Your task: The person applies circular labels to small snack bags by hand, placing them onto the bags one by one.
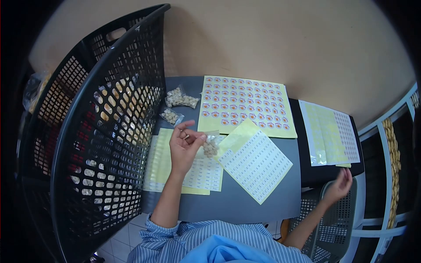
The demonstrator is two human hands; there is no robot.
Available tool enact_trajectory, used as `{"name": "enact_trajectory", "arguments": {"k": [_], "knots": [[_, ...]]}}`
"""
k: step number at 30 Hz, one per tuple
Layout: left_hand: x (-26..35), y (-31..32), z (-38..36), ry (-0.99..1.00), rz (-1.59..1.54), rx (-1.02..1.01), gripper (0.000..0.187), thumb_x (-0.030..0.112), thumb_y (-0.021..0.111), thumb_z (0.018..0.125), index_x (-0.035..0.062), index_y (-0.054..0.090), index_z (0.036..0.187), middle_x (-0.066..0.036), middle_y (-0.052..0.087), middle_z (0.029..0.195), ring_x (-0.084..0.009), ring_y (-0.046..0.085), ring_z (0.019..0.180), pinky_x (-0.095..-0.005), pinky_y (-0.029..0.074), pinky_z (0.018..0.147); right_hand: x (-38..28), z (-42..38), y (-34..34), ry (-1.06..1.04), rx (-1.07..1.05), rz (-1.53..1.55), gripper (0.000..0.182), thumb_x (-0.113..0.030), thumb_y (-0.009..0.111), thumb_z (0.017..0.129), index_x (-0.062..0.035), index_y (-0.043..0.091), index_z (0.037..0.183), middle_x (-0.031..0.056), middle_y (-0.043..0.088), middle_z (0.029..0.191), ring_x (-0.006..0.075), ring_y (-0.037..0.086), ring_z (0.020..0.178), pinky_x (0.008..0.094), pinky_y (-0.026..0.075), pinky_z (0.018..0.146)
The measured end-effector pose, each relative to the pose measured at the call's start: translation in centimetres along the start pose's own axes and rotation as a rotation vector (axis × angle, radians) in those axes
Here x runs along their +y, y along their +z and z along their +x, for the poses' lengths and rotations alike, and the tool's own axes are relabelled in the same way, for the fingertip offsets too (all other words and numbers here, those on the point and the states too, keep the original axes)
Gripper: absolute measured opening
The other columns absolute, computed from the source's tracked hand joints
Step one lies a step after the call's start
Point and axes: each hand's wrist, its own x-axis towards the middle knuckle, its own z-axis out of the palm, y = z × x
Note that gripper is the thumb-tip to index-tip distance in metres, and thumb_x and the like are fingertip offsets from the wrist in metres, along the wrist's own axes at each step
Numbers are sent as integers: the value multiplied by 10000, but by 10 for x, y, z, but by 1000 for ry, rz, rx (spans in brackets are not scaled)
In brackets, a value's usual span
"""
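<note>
My left hand (185, 147) pinches the top of a small clear plastic bag (211, 147) between thumb and finger. Round beige pieces fill the lower part of the bag, which hangs above sheets of labels. Beneath it lie a sheet of small printed labels (204, 175) and a tilted label sheet (258, 168). Out to the right, my right hand (339, 186) is over a dark plastic basket (335, 219); its fingers are stretched out and slightly blurred, with nothing visible in them. Several similar filled bags (182, 97) rest at the back left of the grey table (193, 208).
A tall black perforated basket (109, 144) stands along the left, with packaged goods showing through its holes. Behind the label sheets lies a yellow sheet of round stickers (245, 105). More sticker sheets (329, 133) are on a black surface at right, beside a pale rack (392, 175).
</note>
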Motion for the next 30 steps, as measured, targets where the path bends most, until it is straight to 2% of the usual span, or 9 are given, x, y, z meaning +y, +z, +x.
{"name": "enact_trajectory", "arguments": {"k": [2,4,7,9,14,17,20,26,30], "knots": [[-3,2,-6,-74,0,-58,353,-73,581,757,-30,427,1072,-68,580,819,-172,616,824,-252,506,740,-54,-26,46,-35,-146,207,149,0,525,836,9,560,981,83,589,912,139,558,828,258,453,752],[-5,3,-8,-84,-23,-76,344,-69,584,757,-28,433,1063,-70,577,825,-176,610,850,-252,505,744,-104,-56,81,-8,-526,320,230,-12,612,746,-2,571,972,67,599,929,145,558,846,256,438,746],[-7,9,-11,-67,-45,-107,326,-63,589,756,-25,445,1046,-73,570,839,-167,596,876,-251,502,751,-150,-96,119,-16,-999,380,491,-141,715,690,-33,506,1121,94,587,1030,202,545,991,331,423,816],[-6,11,-14,-43,-43,-119,317,-61,592,755,-23,452,1038,-74,566,847,-153,588,876,-252,502,754,-161,-117,137,70,-1135,463,490,-166,705,708,-27,503,1133,117,611,1003,205,577,956,326,439,809],[-9,9,-18,-84,31,-149,329,-26,607,761,-17,460,1056,-68,567,866,-110,565,828,-234,487,726,-158,-139,146,166,-1058,580,367,-66,656,736,-11,528,1076,85,653,769,158,626,755,296,470,747],[-14,13,-21,-42,18,-152,321,25,603,785,-4,464,1073,-58,563,893,-106,559,838,-248,486,719,-156,-141,143,286,-1015,613,335,-21,639,743,6,528,1058,82,654,744,132,619,719,299,472,737],[-15,13,-21,-185,117,-395,238,74,593,809,24,506,1024,-49,561,900,-87,543,837,-245,480,668,-155,-143,144,352,-947,671,333,-3,630,746,17,522,1060,83,655,754,118,611,731,276,467,727],[-11,13,-23,-239,74,-388,149,101,600,813,19,526,913,-28,551,847,-59,507,778,-231,441,676,-148,-147,147,156,-906,596,356,-16,641,738,8,518,1072,80,655,752,100,602,738,234,454,699],[-17,12,-23,-196,195,-400,166,132,601,818,20,516,906,-24,551,827,-62,500,757,-233,421,682,-152,-143,145,304,-963,662,369,-17,644,730,1,518,1077,78,656,753,93,597,721,235,456,683]]}}
